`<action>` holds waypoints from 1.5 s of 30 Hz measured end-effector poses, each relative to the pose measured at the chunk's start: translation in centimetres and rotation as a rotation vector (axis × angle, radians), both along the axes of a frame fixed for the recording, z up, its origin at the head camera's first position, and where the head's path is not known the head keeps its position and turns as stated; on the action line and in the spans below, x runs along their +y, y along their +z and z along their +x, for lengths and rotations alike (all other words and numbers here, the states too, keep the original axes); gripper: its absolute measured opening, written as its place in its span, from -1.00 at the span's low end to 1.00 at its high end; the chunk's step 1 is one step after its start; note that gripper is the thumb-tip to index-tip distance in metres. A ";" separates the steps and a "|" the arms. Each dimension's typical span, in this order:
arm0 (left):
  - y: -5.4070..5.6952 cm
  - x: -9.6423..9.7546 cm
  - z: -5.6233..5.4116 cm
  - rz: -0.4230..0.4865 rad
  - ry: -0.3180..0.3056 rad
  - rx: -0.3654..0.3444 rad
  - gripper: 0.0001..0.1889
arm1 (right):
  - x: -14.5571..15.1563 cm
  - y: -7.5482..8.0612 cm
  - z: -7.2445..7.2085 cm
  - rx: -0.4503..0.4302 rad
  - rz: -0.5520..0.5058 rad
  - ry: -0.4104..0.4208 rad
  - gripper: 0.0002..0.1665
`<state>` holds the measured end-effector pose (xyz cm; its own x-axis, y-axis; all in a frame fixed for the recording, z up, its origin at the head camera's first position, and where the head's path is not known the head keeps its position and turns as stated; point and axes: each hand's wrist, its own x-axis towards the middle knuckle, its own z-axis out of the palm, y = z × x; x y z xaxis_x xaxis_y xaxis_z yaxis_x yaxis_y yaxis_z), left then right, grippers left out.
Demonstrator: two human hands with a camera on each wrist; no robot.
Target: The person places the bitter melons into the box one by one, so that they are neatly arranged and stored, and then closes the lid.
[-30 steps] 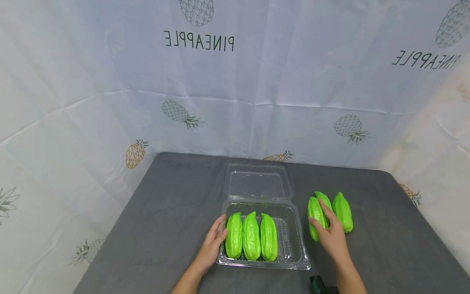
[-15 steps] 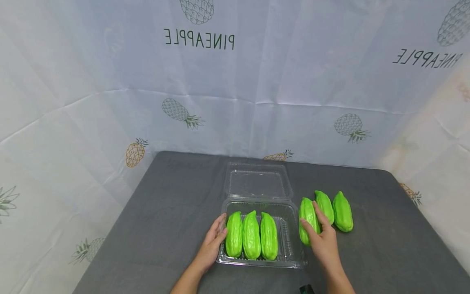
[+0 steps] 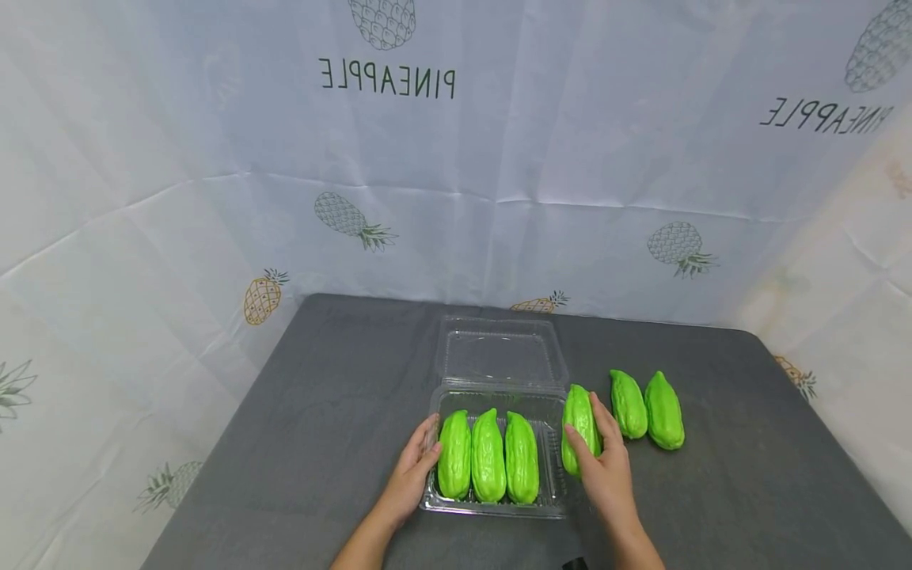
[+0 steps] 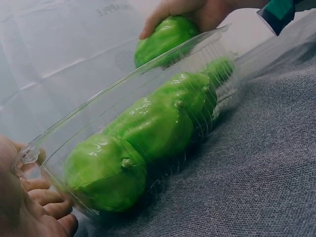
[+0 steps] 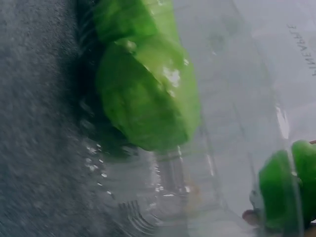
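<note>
The left hand (image 3: 412, 467) holds the left wall of a clear plastic container (image 3: 552, 467), its thumb at the rim and the other fingers outside. The right hand (image 3: 606, 467) grips a ridged green gourd (image 3: 580, 427) between thumb and fingers, at the container's right edge. The left wrist view shows this gourd raised to about rim height; whether it touches the rim I cannot tell.

Inside the container, three similar gourds (image 3: 488, 459) lie side by side from the left wall, tips pointing far, with room beside them on the right. The hinged lid (image 3: 502, 352) lies open on the far side. Two more gourds (image 3: 646, 410) rest on the grey bench (image 3: 342, 396) to the right of the right hand, near each other. Behind the bench hangs a pale cloth (image 3: 456, 142) printed with pineapples and mirrored lettering.
</note>
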<state>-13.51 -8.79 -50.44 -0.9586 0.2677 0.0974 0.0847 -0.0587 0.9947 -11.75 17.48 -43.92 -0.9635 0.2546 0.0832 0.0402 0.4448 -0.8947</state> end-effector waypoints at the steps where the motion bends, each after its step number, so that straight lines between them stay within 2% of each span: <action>1: 0.0 0.0 0.0 0.000 0.000 0.000 -0.41 | -0.1 -0.1 0.0 0.001 0.006 0.001 -0.22; 10: -0.1 0.0 0.1 0.002 -0.008 -0.006 -0.41 | -1.1 -0.9 0.2 0.049 0.101 0.025 -0.22; 21: -0.1 0.0 0.0 -0.001 -0.008 -0.010 -0.41 | -1.9 -2.0 0.2 0.053 0.326 0.090 -0.25; 31: 0.2 0.0 0.1 -0.028 -0.002 -0.020 -0.40 | -2.4 -3.1 -0.1 0.213 0.515 0.093 -0.28; 39: 0.3 0.0 0.1 -0.012 -0.010 -0.014 -0.41 | -2.7 -3.2 -0.1 0.249 0.648 0.092 -0.28; 45: 0.2 0.1 0.1 -0.008 -0.009 -0.009 -0.41 | -2.9 -3.3 0.0 0.276 0.708 0.104 -0.27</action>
